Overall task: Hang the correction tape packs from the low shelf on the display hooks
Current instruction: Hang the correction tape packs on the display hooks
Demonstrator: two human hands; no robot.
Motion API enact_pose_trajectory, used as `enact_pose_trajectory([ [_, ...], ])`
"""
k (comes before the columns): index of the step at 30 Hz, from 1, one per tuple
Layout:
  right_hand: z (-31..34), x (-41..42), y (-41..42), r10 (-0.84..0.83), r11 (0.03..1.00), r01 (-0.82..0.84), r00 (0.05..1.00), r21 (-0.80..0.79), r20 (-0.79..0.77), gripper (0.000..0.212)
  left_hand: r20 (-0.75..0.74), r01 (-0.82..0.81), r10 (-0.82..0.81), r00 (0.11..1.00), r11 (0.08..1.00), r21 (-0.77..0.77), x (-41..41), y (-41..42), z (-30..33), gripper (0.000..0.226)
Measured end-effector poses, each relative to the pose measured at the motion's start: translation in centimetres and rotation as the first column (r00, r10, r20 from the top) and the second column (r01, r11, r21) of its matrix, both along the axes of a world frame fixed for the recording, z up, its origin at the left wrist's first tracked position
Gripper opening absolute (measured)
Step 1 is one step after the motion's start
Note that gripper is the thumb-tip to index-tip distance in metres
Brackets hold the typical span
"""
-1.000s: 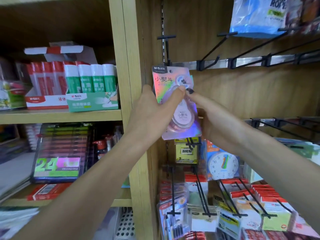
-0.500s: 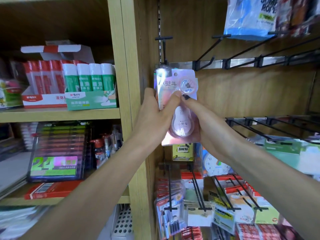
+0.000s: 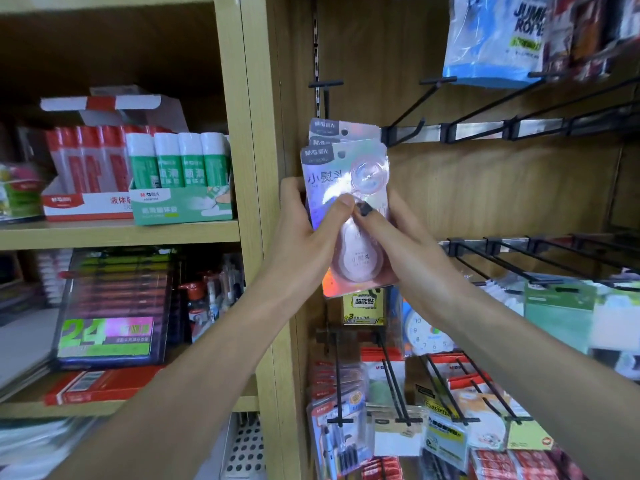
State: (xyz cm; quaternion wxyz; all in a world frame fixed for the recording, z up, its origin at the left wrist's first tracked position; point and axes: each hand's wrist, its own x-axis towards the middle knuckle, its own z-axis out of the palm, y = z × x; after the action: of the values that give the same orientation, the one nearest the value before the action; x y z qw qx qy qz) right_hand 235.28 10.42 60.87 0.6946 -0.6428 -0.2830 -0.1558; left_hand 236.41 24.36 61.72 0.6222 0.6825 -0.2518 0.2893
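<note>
Both hands hold a small fanned stack of correction tape packs (image 3: 346, 188) in front of the wooden back panel, just below and left of the empty display hook (image 3: 412, 114) that juts from the metal rail (image 3: 478, 131). The left hand (image 3: 304, 230) has its grip curled round the stack's left edge with the thumb pressed across the front pack; the right hand (image 3: 398, 244) pinches the front pack from the right, its thumb meeting the other thumb. Three hang holes show near the packs' tops, stepped rather than aligned. To do this step well, I judge the packs should be squared so the holes line up, or one pack peeled off, then lifted up and right of the hook's upturned tip and slid back along it.
</note>
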Motion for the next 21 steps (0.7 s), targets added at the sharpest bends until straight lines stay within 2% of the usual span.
enact_pose_trajectory([
  [4,0.1,0.2,0.0,0.002,1.0,-0.001,0.999,-0.025,0.042,0.037,0.009,0.024,-0.025,1.0,0.999,0.021,0.3,0.1,0.0,0.026],
  [12,1.5,0.8,0.4,-0.055,0.998,0.056,0.998,-0.035,0.035,0.03,-0.028,0.02,-0.021,0.999,0.999,-0.042,1.1,-0.1,0.8,0.022],
  [18,2.4,1.5,0.2,-0.055,0.998,0.055,0.998,-0.012,0.003,0.029,-0.1,0.011,-0.019,0.995,0.997,-0.08,1.1,-0.9,1.7,0.033],
  [21,2.7,2.2,0.0,-0.077,0.997,0.076,0.997,-0.031,-0.019,0.028,-0.134,-0.001,-0.01,0.991,0.996,-0.086,1.5,-1.0,1.8,0.03],
])
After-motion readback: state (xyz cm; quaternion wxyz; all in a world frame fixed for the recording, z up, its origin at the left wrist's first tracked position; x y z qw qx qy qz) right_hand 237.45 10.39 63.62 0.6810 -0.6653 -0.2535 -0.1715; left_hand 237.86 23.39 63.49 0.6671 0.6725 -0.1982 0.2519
